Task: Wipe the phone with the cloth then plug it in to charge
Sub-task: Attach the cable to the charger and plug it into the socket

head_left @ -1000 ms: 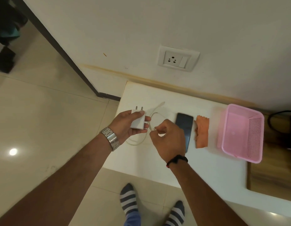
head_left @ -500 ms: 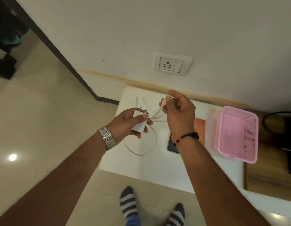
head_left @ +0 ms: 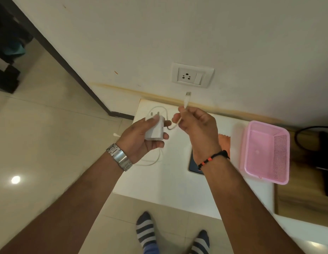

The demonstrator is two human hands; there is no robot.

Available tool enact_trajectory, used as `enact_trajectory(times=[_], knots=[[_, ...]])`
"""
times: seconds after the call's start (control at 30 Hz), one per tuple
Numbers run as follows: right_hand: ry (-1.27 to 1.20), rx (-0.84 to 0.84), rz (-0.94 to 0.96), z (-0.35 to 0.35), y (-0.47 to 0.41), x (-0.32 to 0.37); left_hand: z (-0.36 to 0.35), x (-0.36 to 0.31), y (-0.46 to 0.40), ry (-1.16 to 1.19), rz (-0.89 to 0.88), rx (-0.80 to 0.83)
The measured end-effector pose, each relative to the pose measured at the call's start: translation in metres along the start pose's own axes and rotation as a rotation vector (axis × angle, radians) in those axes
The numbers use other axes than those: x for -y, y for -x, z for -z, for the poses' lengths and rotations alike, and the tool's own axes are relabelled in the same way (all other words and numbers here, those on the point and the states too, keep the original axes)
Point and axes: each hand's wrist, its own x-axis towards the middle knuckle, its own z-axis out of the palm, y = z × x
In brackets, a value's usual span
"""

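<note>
My left hand [head_left: 141,138] grips a white charger adapter [head_left: 155,130] with its two pins pointing up, above the white table [head_left: 168,186]. My right hand [head_left: 198,125] pinches the white cable [head_left: 186,101] just below its USB plug, which points up toward the wall socket [head_left: 192,76]. The cable loops down under my left hand. The dark phone [head_left: 193,165] lies flat on the table, mostly hidden by my right wrist. A corner of the orange cloth [head_left: 224,142] shows beside it.
A pink plastic basket [head_left: 266,153] stands at the table's right end. A wooden surface [head_left: 302,197] with a black cord and a dark object lies further right. The tiled floor and my striped socks [head_left: 145,230] are below the table's near edge.
My right hand has raised the cable end, so the USB plug now stands up in front of the wall. My left hand with the adapter has stayed in about the same place.
</note>
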Motion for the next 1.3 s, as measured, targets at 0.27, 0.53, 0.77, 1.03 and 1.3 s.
enact_trajectory(times=[0.27,0.53,0.77,1.03,1.3], knots=[[0.228,0.002,0.115,-0.003,0.032,-0.021,-0.023,-0.028,-0.019,0.171,-0.047,-0.338],[0.199,-0.072,0.15,-0.009,0.041,-0.017,-0.044,-0.034,-0.023,0.215,-0.007,-0.301],[0.176,-0.096,0.23,-0.007,0.038,-0.013,-0.049,-0.033,-0.023,0.153,-0.023,-0.288],[0.182,-0.119,0.231,-0.005,0.038,-0.01,-0.051,-0.037,-0.019,0.132,-0.065,-0.278],[0.318,-0.099,0.26,-0.008,0.04,-0.009,-0.061,-0.049,-0.019,0.264,0.035,-0.156]])
